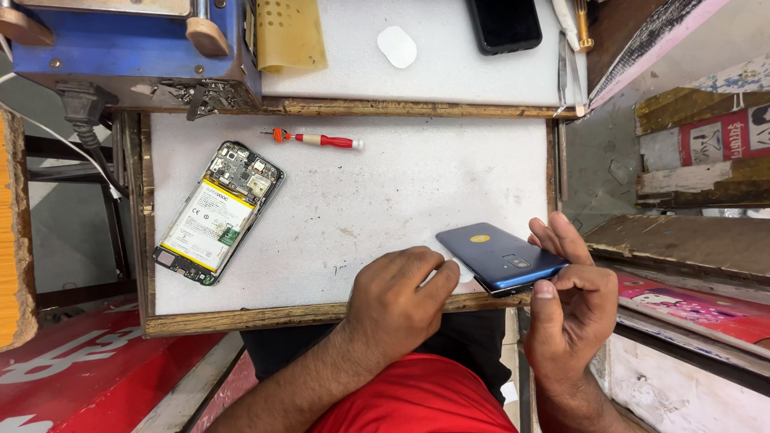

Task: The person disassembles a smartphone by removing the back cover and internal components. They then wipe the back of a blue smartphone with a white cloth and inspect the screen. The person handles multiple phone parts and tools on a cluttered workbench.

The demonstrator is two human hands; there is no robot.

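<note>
A blue phone [497,255], back side up, lies at the near right corner of the white work board [385,192]. My right hand [571,305] grips its right end, thumb on the edge and fingers behind. My left hand [395,301] rests knuckles-up on the board, its fingertips touching the phone's left edge. An opened phone [218,211] with battery and circuit board exposed lies at the board's left. A red-handled screwdriver [319,140] lies near the far edge.
A blue machine [132,48] stands at the back left with a cable [80,112]. On the rear shelf sit a black phone [505,24], a white oval piece [397,46], a tan perforated sheet [290,34] and tweezers [563,76]. Wooden boards are stacked at right.
</note>
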